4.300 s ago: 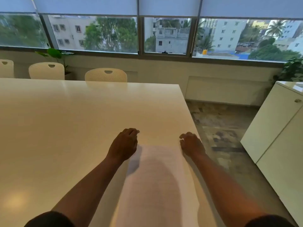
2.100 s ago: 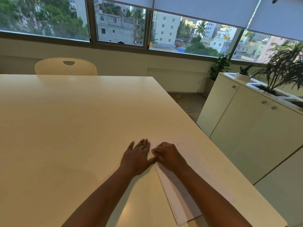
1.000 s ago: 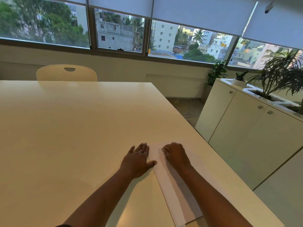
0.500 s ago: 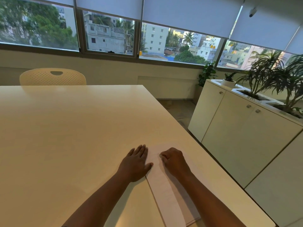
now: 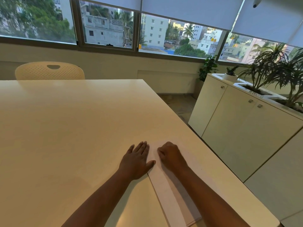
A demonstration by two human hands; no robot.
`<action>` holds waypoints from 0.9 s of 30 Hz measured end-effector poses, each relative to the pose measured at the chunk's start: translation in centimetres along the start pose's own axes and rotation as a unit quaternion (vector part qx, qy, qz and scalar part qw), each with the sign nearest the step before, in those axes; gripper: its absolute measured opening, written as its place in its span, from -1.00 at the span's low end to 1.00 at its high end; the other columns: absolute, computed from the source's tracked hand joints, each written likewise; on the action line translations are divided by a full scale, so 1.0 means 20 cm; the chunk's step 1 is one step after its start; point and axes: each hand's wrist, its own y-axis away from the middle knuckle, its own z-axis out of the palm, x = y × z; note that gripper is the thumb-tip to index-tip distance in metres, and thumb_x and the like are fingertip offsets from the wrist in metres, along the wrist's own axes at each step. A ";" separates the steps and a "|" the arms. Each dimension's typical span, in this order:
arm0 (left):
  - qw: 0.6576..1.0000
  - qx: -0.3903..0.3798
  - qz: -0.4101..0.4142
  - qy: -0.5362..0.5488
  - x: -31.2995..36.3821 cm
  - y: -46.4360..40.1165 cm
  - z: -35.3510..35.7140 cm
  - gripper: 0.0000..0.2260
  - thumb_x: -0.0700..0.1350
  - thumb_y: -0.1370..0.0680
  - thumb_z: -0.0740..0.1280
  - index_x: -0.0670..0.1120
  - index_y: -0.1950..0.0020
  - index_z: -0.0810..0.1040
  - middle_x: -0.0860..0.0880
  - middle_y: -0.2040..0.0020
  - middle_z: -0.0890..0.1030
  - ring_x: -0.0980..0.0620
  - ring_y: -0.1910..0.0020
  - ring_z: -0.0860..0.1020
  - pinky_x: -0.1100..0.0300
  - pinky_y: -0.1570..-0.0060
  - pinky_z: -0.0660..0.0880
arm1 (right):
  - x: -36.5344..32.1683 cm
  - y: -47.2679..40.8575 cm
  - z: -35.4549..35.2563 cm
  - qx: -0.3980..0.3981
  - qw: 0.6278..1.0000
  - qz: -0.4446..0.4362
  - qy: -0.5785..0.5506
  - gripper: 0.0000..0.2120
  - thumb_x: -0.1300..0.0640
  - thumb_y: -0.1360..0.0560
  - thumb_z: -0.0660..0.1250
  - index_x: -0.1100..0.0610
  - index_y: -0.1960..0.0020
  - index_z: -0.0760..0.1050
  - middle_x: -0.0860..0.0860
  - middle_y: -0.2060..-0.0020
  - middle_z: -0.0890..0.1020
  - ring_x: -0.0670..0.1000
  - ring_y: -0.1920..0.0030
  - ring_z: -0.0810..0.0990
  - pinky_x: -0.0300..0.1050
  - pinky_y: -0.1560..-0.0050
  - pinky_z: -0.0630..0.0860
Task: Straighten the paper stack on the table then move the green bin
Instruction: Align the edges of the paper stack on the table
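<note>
A stack of white paper sheets [image 5: 170, 195] lay near the right edge of a long cream-coloured table [image 5: 68, 128], its long axis running from the near right corner away toward the far left, directly under and between the person's forearms. The left hand [image 5: 136, 158] rested flat on the tabletop, fingers spread and extended, its thumb touching the stack's left edge. The right hand [image 5: 171, 155], the nearer of the two to the sheets, sat on top of the stack's far end with its fingers curled under, pressing down rather than gripping. Neither hand held anything. The sheets' left edges looked close to aligned, suggesting the squaring-up was nearly done. The green bin was nowhere in view, so its direction from the hands could not be told.
</note>
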 end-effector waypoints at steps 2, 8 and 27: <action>1.000 0.006 -0.001 0.000 0.00 0.00 0.00 -0.31 0.31 -0.62 -0.17 -0.08 -0.61 -0.16 -0.04 -0.62 -0.15 0.07 -0.58 -0.20 0.02 -0.56 -0.21 | -0.07 0.03 0.04 -0.045 0.998 -0.049 -0.022 -0.76 0.14 -0.58 0.23 0.18 0.11 0.64 0.11 0.17 0.61 -0.02 0.21 0.53 -0.19 0.15 0.46; 1.000 0.005 -0.001 0.002 0.00 0.00 -0.01 -0.30 0.32 -0.62 -0.14 -0.08 -0.61 -0.16 -0.04 -0.62 -0.15 0.06 -0.59 -0.19 0.01 -0.56 -0.20 | 0.01 -0.02 0.00 0.026 0.999 0.030 0.003 -0.74 0.16 -0.61 0.19 0.21 0.01 0.64 0.12 0.12 0.60 0.05 0.13 0.58 -0.19 0.08 0.48; 1.000 0.008 -0.006 0.026 -0.03 -0.01 0.00 -0.21 0.42 -0.55 -0.11 -0.05 -0.62 -0.11 -0.02 -0.62 -0.11 0.09 -0.59 -0.15 0.01 -0.55 -0.19 | -0.02 -0.05 0.02 0.026 0.999 0.032 0.014 -0.75 0.13 -0.61 0.20 0.17 -0.01 0.64 0.13 0.08 0.63 0.03 0.15 0.61 -0.14 0.05 0.57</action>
